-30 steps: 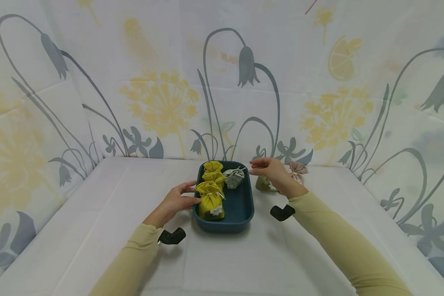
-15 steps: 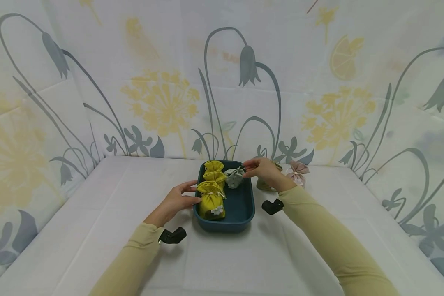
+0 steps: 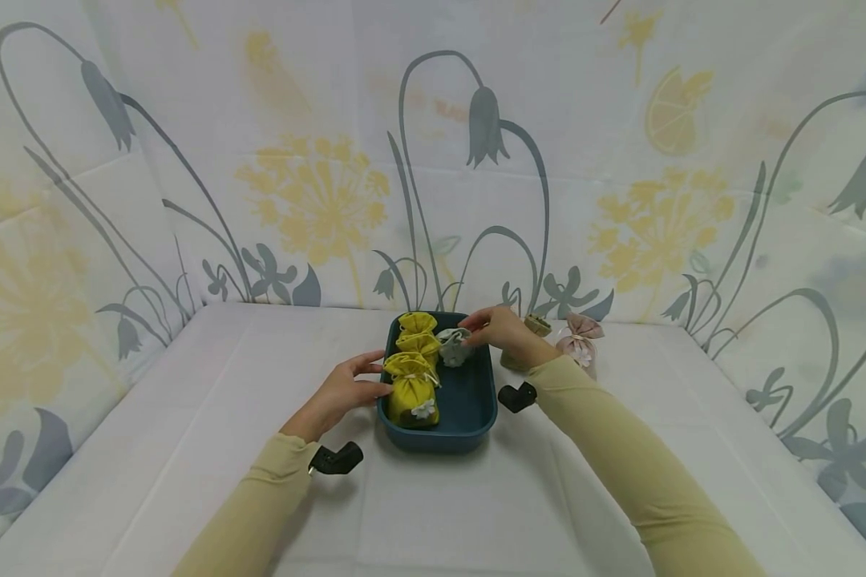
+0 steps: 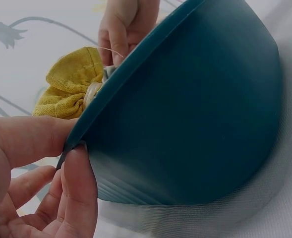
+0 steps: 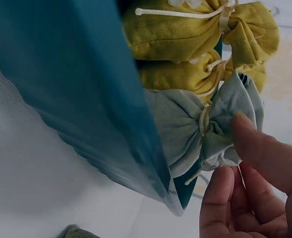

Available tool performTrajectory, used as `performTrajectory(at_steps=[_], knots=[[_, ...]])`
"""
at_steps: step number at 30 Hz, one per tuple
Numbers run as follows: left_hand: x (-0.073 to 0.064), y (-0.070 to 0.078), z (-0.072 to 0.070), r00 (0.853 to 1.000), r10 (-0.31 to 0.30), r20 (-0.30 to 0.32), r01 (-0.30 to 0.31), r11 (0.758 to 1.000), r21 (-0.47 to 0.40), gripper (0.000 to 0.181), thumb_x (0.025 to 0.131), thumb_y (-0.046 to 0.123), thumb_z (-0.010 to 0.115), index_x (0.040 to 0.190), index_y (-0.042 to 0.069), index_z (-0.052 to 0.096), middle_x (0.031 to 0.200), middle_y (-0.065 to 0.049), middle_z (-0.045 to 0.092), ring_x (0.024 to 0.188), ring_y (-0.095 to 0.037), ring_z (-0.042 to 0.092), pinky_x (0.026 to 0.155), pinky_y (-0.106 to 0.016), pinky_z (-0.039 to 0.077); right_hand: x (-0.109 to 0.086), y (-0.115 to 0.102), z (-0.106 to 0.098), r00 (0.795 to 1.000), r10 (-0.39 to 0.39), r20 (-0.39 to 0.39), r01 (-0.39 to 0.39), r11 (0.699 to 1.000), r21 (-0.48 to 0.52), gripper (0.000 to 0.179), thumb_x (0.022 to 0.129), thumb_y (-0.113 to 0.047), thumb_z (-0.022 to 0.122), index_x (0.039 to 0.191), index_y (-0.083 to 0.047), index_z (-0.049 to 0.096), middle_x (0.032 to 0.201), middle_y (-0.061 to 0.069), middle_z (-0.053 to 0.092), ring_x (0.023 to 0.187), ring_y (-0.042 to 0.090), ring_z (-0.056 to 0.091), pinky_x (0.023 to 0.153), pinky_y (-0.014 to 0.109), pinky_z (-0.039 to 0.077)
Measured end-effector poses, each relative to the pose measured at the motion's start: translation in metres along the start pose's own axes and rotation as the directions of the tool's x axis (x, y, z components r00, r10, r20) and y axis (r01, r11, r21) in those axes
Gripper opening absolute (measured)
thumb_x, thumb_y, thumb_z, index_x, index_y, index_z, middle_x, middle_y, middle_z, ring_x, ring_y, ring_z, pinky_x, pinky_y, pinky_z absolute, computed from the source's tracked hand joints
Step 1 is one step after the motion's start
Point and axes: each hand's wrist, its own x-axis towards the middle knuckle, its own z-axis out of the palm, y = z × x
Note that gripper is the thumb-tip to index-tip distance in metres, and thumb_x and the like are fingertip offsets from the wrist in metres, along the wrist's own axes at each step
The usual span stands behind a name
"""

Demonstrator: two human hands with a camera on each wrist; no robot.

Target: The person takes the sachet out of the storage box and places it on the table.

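Observation:
A dark teal plastic tub stands on the table. Along its left side, yellow drawstring pouches are lined up, the nearest with a white flower on it. A pale grey-green drawstring pouch sits upright in the far right corner. My right hand reaches over the tub's right rim, and its thumb and fingers pinch this pouch's gathered top in the right wrist view. My left hand pinches the tub's left rim between thumb and finger, as the left wrist view shows.
Right of the tub, an olive-green pouch stands partly hidden behind my right hand. Beside it is a pink pouch with a tied neck. A white cloth covers the table, and a flower-printed curtain hangs behind it.
My right hand has moved left from beside the tub to the grey-green pouch and now pinches its top. My left hand has stayed at the rim.

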Motion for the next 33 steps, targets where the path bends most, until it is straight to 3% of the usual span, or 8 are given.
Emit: performTrajectory(at_steps=[6, 18, 25, 33], knots=[[0.003, -0.004, -0.001, 1.0, 0.002, 0.001, -0.002, 1.0, 0.005, 0.066, 0.084, 0.005, 0.067, 0.143, 0.01, 0.037, 0.133, -0.019, 0.041, 0.101, -0.025, 0.056, 0.083, -0.037, 0.05, 0.003, -0.001, 0.002, 0.999, 0.042, -0.011, -0.042, 0.999, 0.011, 0.027, 0.089, -0.009, 0.063, 0.115, 0.0, 0.064, 0.114, 0.014, 0.06, 0.11, 0.029, 0.052, 0.098, 0.044, 0.038], [0.006, -0.006, -0.001, 1.0, -0.006, -0.013, 0.006, 1.0, 0.003, 0.066, 0.083, 0.005, 0.068, 0.142, 0.011, 0.039, 0.132, -0.018, 0.043, 0.1, -0.024, 0.057, 0.082, -0.036, 0.051, 0.004, -0.001, 0.003, 0.991, 0.082, -0.11, -0.076, 0.995, 0.061, 0.024, 0.09, -0.009, 0.062, 0.11, 0.004, 0.065, 0.101, 0.014, 0.064, 0.093, 0.027, 0.06, 0.095, 0.044, 0.041], [0.005, -0.005, -0.001, 1.0, -0.002, -0.009, 0.002, 1.0, -0.015, 0.066, 0.084, 0.005, 0.068, 0.142, 0.011, 0.039, 0.133, -0.019, 0.042, 0.103, -0.025, 0.056, 0.082, -0.037, 0.051, -0.006, -0.004, 0.001, 0.993, 0.025, -0.119, -0.016, 0.997, 0.074, 0.025, 0.09, -0.007, 0.06, 0.11, 0.009, 0.063, 0.107, 0.02, 0.062, 0.092, 0.028, 0.061, 0.091, 0.044, 0.045], [0.005, -0.005, 0.0, 1.0, -0.009, -0.02, 0.009, 1.0, -0.009, 0.066, 0.083, 0.006, 0.069, 0.142, 0.011, 0.04, 0.131, -0.018, 0.044, 0.103, -0.025, 0.056, 0.081, -0.036, 0.051, -0.024, -0.008, 0.001, 0.993, -0.025, -0.118, 0.034, 0.996, 0.079, 0.025, 0.09, -0.006, 0.06, 0.11, 0.009, 0.062, 0.102, 0.017, 0.064, 0.09, 0.026, 0.06, 0.084, 0.039, 0.048]])
